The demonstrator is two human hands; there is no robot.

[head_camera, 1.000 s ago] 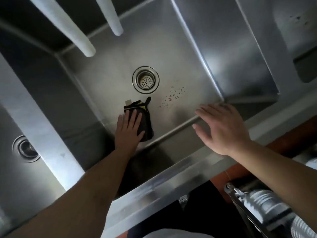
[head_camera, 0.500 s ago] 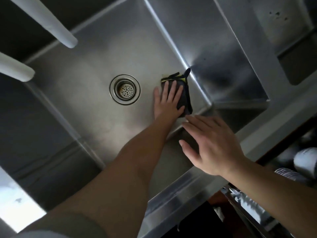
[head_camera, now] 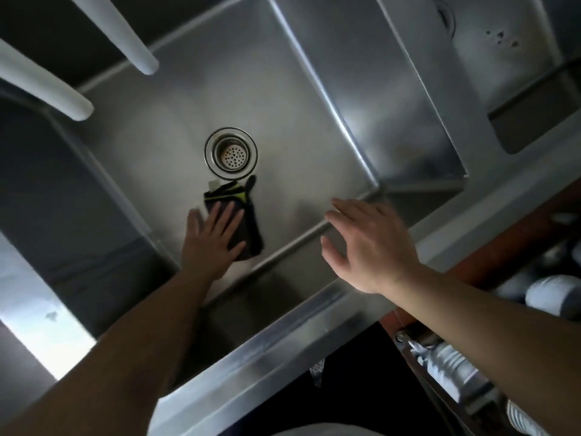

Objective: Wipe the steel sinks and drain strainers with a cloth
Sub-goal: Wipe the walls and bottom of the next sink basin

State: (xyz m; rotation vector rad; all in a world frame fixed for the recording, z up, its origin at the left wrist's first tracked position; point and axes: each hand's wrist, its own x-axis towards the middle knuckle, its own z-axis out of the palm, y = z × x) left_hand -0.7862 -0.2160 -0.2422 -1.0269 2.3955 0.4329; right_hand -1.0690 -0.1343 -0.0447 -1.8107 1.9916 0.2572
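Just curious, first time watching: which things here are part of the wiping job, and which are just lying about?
Job: cloth under left hand; steel sink; drain strainer.
Lying about: two white spouts; stacked dishes lower right; right hand hovering, holding nothing.

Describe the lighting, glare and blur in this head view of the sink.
Head view: dim overall; the brightest glare runs down the sink's right wall, with another bright patch at the left edge. The near wall below the left hand lies in deep shadow. The strainer and cloth read fairly sharp; the right hand is slightly soft. Wide-angle distortion tilts the sink's straight edges.
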